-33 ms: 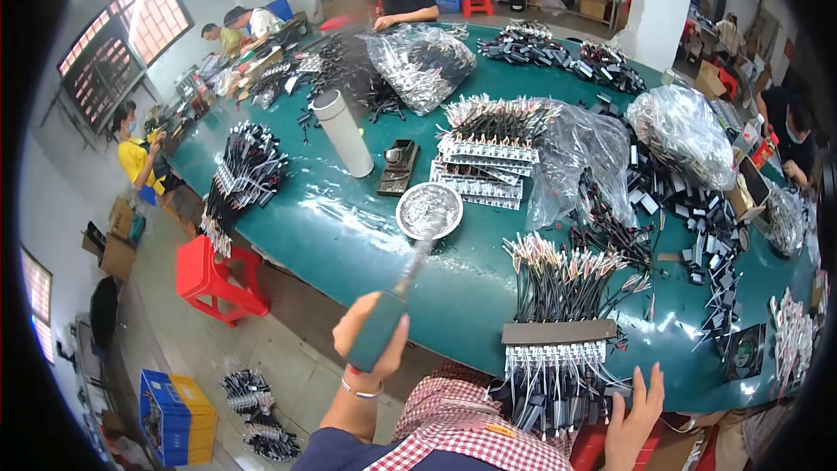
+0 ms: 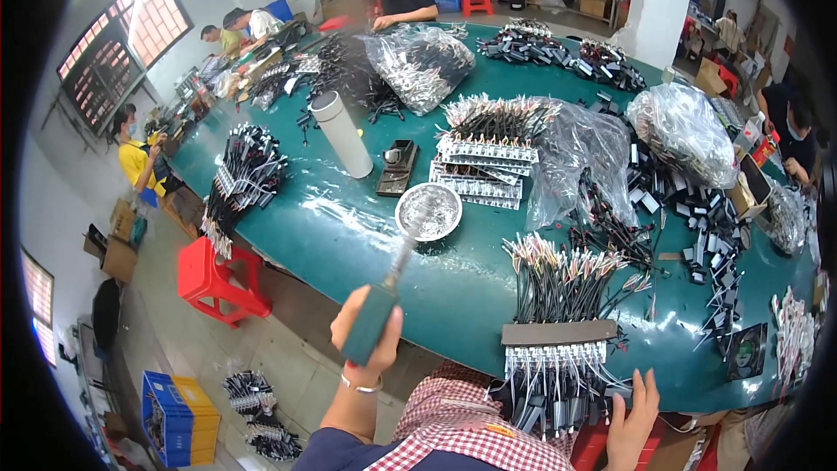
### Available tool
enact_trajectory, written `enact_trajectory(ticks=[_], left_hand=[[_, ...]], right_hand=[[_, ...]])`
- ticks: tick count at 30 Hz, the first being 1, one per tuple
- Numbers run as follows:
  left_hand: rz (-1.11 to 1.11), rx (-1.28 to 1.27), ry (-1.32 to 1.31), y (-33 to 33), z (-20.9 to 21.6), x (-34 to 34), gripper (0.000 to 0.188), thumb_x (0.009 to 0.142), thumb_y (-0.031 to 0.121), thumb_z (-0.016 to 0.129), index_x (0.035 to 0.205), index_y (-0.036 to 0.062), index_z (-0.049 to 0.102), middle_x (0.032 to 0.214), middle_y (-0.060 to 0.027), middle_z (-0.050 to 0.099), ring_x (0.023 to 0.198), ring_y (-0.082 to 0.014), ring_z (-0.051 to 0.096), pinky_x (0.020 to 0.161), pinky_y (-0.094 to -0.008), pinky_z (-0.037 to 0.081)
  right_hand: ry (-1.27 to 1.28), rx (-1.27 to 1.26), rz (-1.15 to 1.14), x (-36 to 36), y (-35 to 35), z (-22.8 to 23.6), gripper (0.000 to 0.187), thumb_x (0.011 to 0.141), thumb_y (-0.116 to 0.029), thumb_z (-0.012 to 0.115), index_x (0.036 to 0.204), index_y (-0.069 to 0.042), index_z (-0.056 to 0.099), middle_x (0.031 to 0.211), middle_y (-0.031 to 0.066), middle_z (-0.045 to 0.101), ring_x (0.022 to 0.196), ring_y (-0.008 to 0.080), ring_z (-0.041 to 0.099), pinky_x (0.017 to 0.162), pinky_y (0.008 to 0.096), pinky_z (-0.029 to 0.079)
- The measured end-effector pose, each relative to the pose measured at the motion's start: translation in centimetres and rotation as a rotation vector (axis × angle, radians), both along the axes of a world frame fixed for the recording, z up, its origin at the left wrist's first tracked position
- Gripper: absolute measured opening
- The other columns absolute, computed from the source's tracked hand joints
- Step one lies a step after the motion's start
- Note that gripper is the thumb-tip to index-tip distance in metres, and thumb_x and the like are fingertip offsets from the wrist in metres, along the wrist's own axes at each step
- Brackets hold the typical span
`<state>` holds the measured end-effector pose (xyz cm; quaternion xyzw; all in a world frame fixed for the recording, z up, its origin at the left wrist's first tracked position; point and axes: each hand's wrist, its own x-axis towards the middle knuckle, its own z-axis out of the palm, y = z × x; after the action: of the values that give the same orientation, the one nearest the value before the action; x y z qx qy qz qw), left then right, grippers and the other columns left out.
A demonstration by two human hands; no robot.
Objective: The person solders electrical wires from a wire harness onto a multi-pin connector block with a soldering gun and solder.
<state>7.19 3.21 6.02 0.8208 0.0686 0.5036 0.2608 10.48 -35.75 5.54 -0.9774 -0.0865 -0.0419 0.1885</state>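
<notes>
Currently, head view: left hand point(image 2: 370, 331) has its grip closed around the dark green handle point(image 2: 370, 324) of a long-shafted round metal ladle point(image 2: 427, 211), whose shallow bowl rests on the green tabletop point(image 2: 349, 235), holding something pale and shiny. Right hand point(image 2: 633, 423) lies with fingers spread, holding nothing, touching the near row of grey wire-harness connectors point(image 2: 558, 366) at the tabletop edge. Progress, judged: several harness rows sit finished in racks point(image 2: 484, 166); loose black wire bundles point(image 2: 244, 170) and clear plastic bags point(image 2: 418, 61) of parts remain unsorted. A white cylinder point(image 2: 342, 133) stands upright beyond the ladle. Room: workshop, red plastic stool point(image 2: 218, 279), blue crate point(image 2: 179, 419) on the floor, other workers seated around the far side.
</notes>
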Motion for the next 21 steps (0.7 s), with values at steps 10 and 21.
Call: enact_trajectory(ticks=[10, 21], left_hand=[[-0.027, -0.977, 0.054, -0.2, -3.5, 3.6, 0.035, 0.076, -0.005, 0.07, 0.11, -0.004, 0.062, 0.096, -0.0094, 0.066, 0.056, -0.0105, 0.056, 0.047, -0.0232, 0.043], [-0.056, -0.963, 0.131, -1.6, -3.3, 3.6, 0.033, 0.077, -0.004, 0.069, 0.109, -0.0049, 0.062, 0.096, -0.0095, 0.066, 0.059, -0.0099, 0.056, 0.048, -0.0228, 0.044]], right_hand=[[0.302, 0.308, 0.191, -0.1, -2.6, 4.7, 0.022, 0.089, -0.007, 0.062, 0.107, 0.004, 0.065, 0.11, 0.0217, 0.064, 0.098, 0.0359, 0.063, 0.088, 0.0374, 0.048], [0.023, 0.288, 0.098, 2.7, -1.9, 2.1, 0.031, 0.091, -0.011, 0.06, 0.119, 0.0, 0.061, 0.12, 0.0202, 0.058, 0.113, 0.0357, 0.055, 0.1, 0.0396, 0.041]])
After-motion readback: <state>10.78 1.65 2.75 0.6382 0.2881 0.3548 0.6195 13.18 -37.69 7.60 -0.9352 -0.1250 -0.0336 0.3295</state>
